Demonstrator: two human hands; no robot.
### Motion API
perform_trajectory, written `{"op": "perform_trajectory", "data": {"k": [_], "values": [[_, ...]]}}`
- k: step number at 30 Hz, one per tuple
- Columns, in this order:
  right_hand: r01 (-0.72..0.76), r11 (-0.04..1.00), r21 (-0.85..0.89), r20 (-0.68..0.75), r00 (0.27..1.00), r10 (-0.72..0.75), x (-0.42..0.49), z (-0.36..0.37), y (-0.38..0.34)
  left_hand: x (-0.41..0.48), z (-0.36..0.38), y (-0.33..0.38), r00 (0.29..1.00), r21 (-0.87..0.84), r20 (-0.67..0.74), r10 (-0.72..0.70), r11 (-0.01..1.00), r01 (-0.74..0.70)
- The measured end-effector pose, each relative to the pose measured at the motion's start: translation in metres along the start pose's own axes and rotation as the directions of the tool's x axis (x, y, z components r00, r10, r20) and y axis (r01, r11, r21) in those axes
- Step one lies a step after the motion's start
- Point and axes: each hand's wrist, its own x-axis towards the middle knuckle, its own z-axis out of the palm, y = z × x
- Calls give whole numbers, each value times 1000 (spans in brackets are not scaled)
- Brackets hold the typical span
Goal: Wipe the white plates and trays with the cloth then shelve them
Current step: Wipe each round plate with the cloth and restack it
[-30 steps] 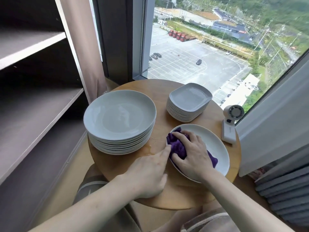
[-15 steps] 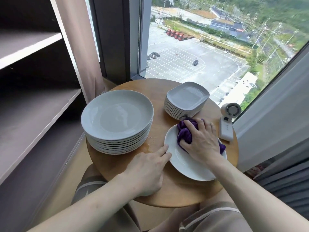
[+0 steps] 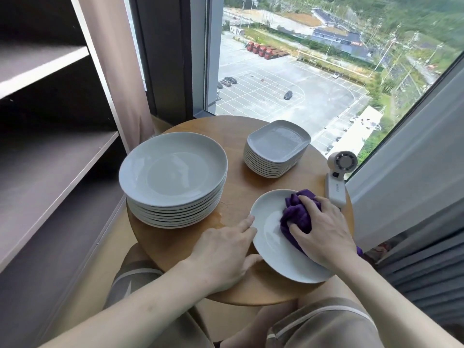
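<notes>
Now, plate (image 3: pixel 272 254) flat, face up, right hand (image 3: pixel 324 232) gripping cloth (image 3: pixel 297 214) on it, left hand (image 3: pixel 223 252) straight-fingered against rim

Desk (image 3: pixel 234 182): bare wooden lane ran between plate stack (image 3: pixel 173 172) and tray stack (image 3: pixel 277 146). Tall plate stack stood between lane and shelf (image 3: pixel 50 167). Fan (image 3: pixel 337 182) crowded right edge, just beside single plate (image 3: pixel 271 249). Shelf boards open-fronted, bare.

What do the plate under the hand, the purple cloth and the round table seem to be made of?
Plate: probably glazed ceramic; white and glossy, with soft reflections.
Cloth: likely microfibre or terry; its purple surface looks fuzzy and bunches softly.
Table: seemingly wood or veneer; warm brown, smooth, satin sheen.
</notes>
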Motion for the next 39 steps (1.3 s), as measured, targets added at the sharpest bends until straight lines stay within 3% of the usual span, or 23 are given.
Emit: {"op": "perform_trajectory", "data": {"k": [6,11,15,21,29,39], "values": [[18,992,122,-6,1000,-17,-26,10,-16,0,5,-1,998,46,-59,12,999,-10],[123,953,276,-5,992,-126,-38,21,-48,-1,9,0,994,-11,-107,11,1000,-12],[105,948,302,-28,994,-101,-31,23,-59,-2,10,-1,993,-53,-115,-5,999,-1],[148,957,250,-15,989,-149,-14,20,-57,-1,11,-3,991,-45,-130,2,999,-8],[149,987,65,-140,980,-138,12,20,-49,-2,9,2,998,87,-58,-2,996,7],[49,993,-103,-27,998,-52,-10,1,1,-1,7,4,999,106,-54,-4,994,10]]}}
